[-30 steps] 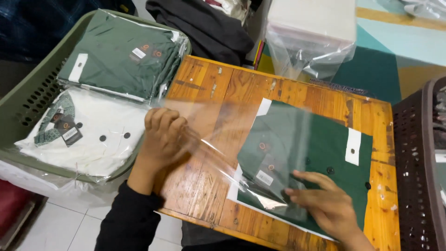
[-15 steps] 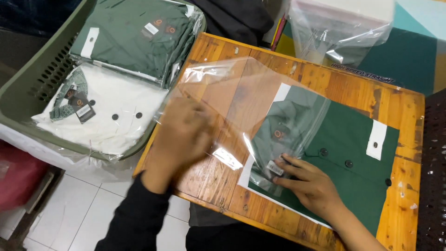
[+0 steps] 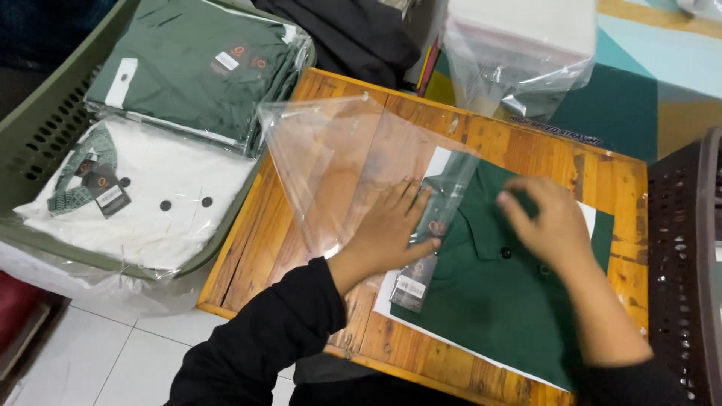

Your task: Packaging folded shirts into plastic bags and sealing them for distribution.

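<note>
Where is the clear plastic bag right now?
In the head view, the clear plastic bag lies on the wooden table, left of centre, its mouth over the folded green shirt collar, pinned under the left hand.

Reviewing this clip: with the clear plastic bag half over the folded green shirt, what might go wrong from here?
1. The clear plastic bag mouth looks bunched at the collar of the folded dark green shirt, under the left hand; it may snag on the hang tags and crease the fold.
2. The right hand presses only mid-shirt, so the shirt could slide on the wooden table.
</note>
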